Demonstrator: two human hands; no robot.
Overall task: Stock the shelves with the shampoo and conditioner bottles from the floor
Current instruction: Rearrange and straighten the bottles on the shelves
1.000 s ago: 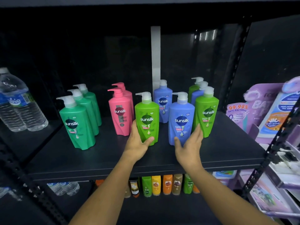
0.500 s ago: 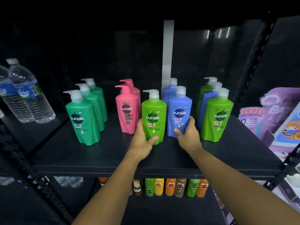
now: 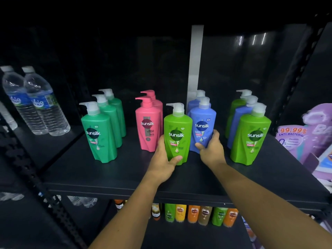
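Observation:
On the black shelf (image 3: 111, 173) stand rows of Sunsilk pump bottles. My left hand (image 3: 164, 159) grips the lime green bottle (image 3: 177, 133) low on its left side, thumb across the front. My right hand (image 3: 212, 150) holds the blue bottle (image 3: 203, 123) just behind and to its right, fingers wrapped round its lower body. Both bottles stand upright on the shelf. To the left are a row of dark green bottles (image 3: 98, 133) and two pink bottles (image 3: 148, 124). To the right another lime green bottle (image 3: 251, 135) fronts a row with a blue and a green one.
Water bottles (image 3: 41, 105) stand on the neighbouring shelf at left. Purple refill pouches (image 3: 303, 135) hang at the right. Small coloured bottles (image 3: 199, 214) line the shelf below. A black perforated upright (image 3: 294, 76) frames the right side.
My right hand has gone from resting flat on the blue bottle's front to wrapping round it, and that bottle now sits further back beside the lime green one. The left hand keeps its hold.

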